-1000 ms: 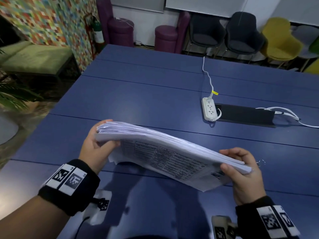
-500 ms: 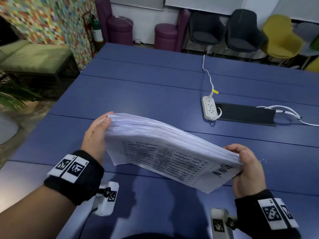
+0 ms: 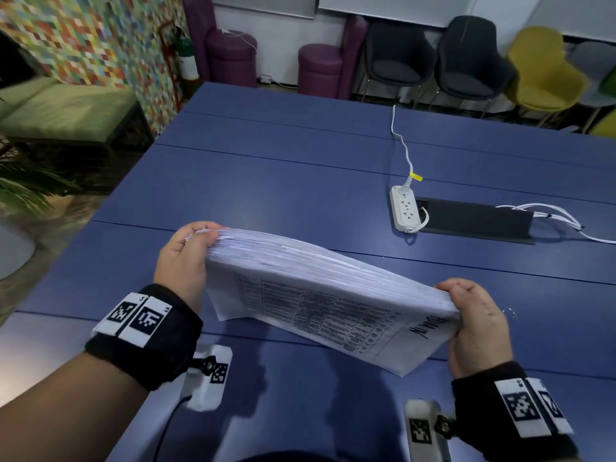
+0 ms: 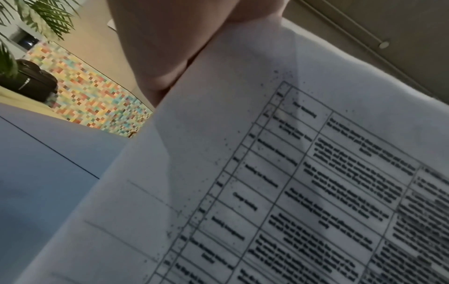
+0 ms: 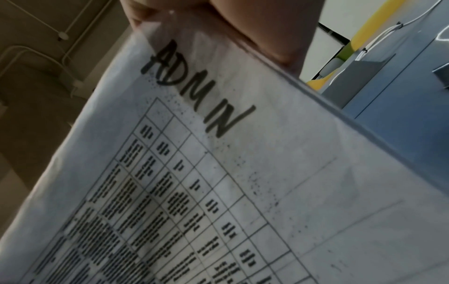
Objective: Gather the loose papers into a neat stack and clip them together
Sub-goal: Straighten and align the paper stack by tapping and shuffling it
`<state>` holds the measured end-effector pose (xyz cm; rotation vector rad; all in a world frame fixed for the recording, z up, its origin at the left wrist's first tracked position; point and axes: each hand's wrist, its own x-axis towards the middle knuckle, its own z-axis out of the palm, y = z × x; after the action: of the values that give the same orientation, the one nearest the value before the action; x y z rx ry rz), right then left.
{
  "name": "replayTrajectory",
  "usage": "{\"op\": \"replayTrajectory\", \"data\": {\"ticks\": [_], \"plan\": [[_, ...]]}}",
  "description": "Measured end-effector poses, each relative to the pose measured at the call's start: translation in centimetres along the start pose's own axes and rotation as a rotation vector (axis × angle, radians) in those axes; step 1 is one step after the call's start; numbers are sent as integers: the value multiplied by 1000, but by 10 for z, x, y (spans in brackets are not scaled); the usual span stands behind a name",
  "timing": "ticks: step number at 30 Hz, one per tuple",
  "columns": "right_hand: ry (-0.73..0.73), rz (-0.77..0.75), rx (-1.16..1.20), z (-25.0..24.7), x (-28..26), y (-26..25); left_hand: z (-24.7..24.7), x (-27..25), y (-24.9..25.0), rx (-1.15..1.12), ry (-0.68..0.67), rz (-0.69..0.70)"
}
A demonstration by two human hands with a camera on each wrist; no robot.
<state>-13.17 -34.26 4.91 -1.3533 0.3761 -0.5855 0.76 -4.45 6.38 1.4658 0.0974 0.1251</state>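
A thick stack of printed papers (image 3: 333, 295) stands tilted on its long edge above the blue table (image 3: 300, 181), its printed table and the handwritten word ADMIN facing me. My left hand (image 3: 186, 258) grips the stack's left end, fingers curled over the top. My right hand (image 3: 473, 315) grips the right end the same way. The front sheet (image 4: 291, 182) fills the left wrist view, with my palm (image 4: 170, 48) against its edge. In the right wrist view the ADMIN sheet (image 5: 218, 153) sits under my fingers (image 5: 255, 28). A small wire clip (image 3: 510, 311) lies on the table just right of my right hand.
A white power strip (image 3: 405, 208) with its cord lies at the table's middle right beside a black cable hatch (image 3: 480, 221). Dark and yellow chairs (image 3: 466, 58) and purple stools line the far side. A green bench (image 3: 66, 111) and a plant stand left of the table.
The stack has been tipped up from nearly flat to standing more on its long edge, and its sheets look more even. Both hands have stayed on its ends.
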Motion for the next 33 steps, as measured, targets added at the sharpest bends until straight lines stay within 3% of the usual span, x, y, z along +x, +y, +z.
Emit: {"op": "replayTrajectory", "data": {"ticks": [2,4,7,14,16,18,20,23,25,28,30,33], "plan": [[-79,-19,14,-4,-1,2,-1,1,1,1,-26,24],[-193,-9,-49,-9,-1,7,-5,1,-1,-22,-156,75],[-211,60,-127,-9,-6,17,-11,0,-7,58,-293,120],[-81,108,-139,-3,-3,17,-11,3,-6,235,-163,93],[-75,115,-99,3,-6,11,-10,5,1,524,-5,137],[-80,70,-108,16,-11,-1,-3,-1,16,807,90,298],[-120,-90,-216,28,-16,-15,11,-16,37,984,-53,537],[-266,-460,-585,43,-22,-39,39,-36,57,1230,-437,854],[-323,-632,-755,47,-24,-53,49,-39,64,1234,-633,851],[-363,-692,-891,52,-24,-74,46,-35,64,1092,-713,757],[-401,-670,-955,52,-21,-86,40,-36,62,1033,-721,774],[-426,-516,-1055,49,-10,-101,28,-38,68,819,-695,733]]}}
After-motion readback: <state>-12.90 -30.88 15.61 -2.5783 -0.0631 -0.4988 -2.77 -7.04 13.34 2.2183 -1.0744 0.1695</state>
